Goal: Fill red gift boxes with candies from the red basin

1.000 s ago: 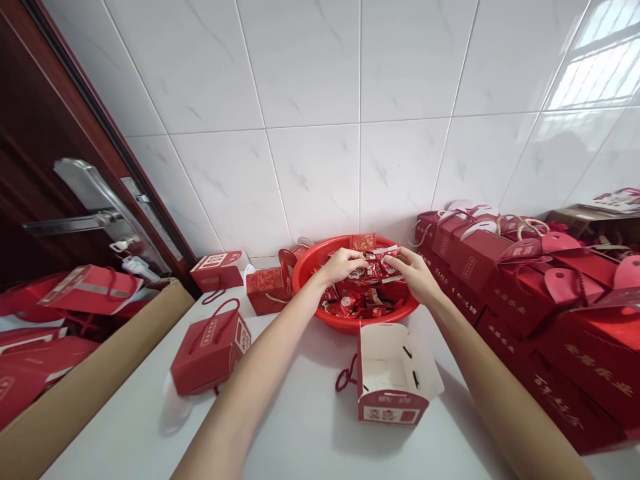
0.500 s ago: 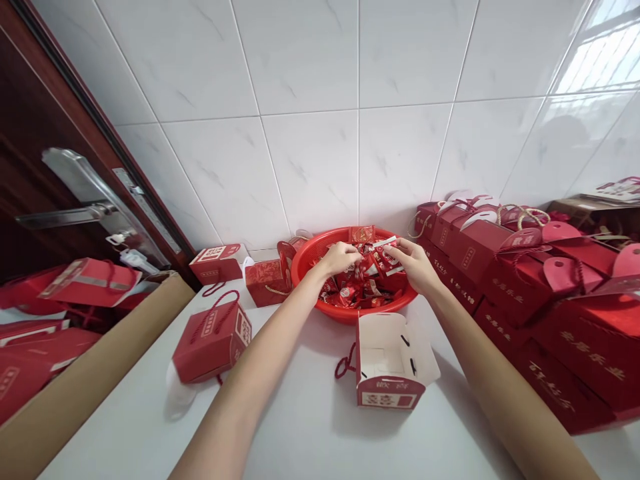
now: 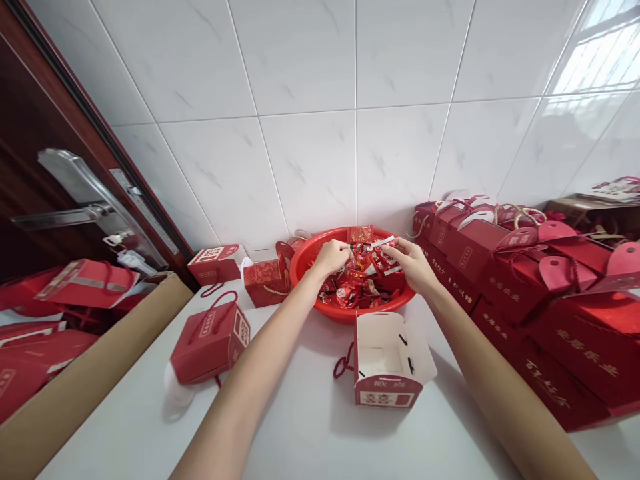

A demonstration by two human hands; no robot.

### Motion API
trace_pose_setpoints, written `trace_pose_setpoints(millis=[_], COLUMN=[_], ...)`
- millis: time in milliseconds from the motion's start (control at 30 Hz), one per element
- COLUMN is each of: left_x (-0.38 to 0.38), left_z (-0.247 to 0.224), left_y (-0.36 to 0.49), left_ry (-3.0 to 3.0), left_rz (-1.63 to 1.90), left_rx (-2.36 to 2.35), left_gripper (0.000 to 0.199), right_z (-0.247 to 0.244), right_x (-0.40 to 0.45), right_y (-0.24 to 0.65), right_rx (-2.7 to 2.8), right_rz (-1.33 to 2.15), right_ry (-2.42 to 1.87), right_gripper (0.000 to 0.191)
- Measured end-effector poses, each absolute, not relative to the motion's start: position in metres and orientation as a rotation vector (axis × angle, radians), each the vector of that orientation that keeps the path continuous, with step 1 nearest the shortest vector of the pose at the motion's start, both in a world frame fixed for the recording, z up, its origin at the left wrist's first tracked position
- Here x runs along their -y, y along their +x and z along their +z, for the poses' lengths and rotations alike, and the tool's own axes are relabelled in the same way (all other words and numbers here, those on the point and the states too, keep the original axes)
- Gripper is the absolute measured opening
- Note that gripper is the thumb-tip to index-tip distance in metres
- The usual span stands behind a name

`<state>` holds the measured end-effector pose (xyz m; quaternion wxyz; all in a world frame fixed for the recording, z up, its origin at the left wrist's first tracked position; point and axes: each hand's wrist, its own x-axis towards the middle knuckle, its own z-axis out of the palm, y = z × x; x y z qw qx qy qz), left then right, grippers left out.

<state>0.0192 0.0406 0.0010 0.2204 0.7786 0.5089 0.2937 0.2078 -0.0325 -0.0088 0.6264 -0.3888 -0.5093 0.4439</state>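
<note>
A red plastic basket (image 3: pixel 299 261) full of small wrapped candies (image 3: pixel 346 294) stands against the wall. My left hand (image 3: pixel 331 259) is over its left half, fingers curled together among the wrappers; what they hold, if anything, is hidden. At the right rim, my right hand (image 3: pixel 411 261) pinches a red-and-white wrapped candy (image 3: pixel 384 243) between thumb and fingers. In front of the basket sits an open red gift box (image 3: pixel 383 393), its white inside facing up and a dark red cord loop lying at its left.
Closed red gift boxes (image 3: pixel 210 340) lie on the left of the white tabletop (image 3: pixel 300 427). Stacked red boxes (image 3: pixel 515 280) fill the right side. A cardboard carton (image 3: pixel 95 360) with red boxes stands by the door handle (image 3: pixel 85 213). Behind is a tiled wall (image 3: pixel 310 167).
My left hand has shifted slightly left and back, its fingers drawn closer together. The right hand stays at the basket's right rim with the candy. The view has shifted a little.
</note>
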Motion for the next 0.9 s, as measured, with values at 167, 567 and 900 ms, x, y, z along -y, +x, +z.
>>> trace_pose_setpoints(millis=[167, 567, 900], left_x=[-0.041, -0.039, -0.011], left_z=[0.001, 0.007, 0.003], left_y=[0.018, 0.017, 0.038], left_ry=[2.169, 2.112, 2.745], left_rz=[0.876, 1.027, 0.231], left_rx=[-1.461, -1.606, -0.712], left_gripper=[0.023, 0.037, 0.016], right_z=[-0.011, -0.009, -0.013], right_x=[0.031, 0.032, 0.028], right_y=[0.209, 0.209, 0.210], right_rx=[1.182, 1.174, 1.144], right_rz=[1.001, 0.991, 0.943], right_ry=[-0.905, -0.906, -0.913], right_gripper=[0.042, 0.041, 0.040])
